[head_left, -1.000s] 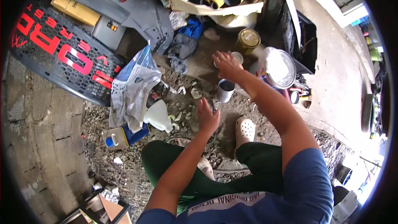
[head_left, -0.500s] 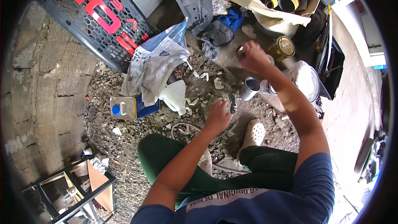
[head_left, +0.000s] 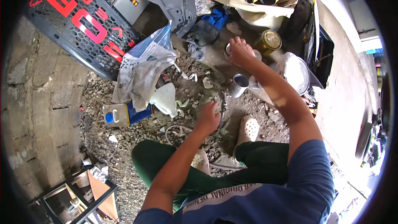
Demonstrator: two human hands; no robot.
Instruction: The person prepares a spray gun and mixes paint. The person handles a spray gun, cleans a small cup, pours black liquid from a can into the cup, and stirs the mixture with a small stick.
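My right hand (head_left: pixel 241 53) reaches forward with curled fingers at a small round pale object (head_left: pixel 228 49), mostly hidden under the hand. Just nearer to me stands a silver metal can (head_left: pixel 239 85), its open mouth showing. A yellowish tin (head_left: pixel 271 41) with a round top is to the right of that hand. Low over the gravel is my left hand (head_left: pixel 209 117), its fingers bent; a thin dark and shiny item runs beside it, and what the fingers hold is unclear. Left of it lies a white plastic bottle (head_left: pixel 165 101), partly beneath newspaper (head_left: pixel 143 70).
A rectangular can with a blue cap (head_left: pixel 116 115) lies at left, below a dark perforated panel (head_left: pixel 89 23) with red letters. A carton (head_left: pixel 244 10) holds tubes at the back. On the right are a white-topped bucket (head_left: pixel 297 77) and a black bin (head_left: pixel 324 60). A hose (head_left: pixel 167 132) loops near my feet.
The view has shifted, so the whole scene sits slightly farther left. My right hand stays by the round object, its fingers now lower over it. The left hand remains low over the gravel.
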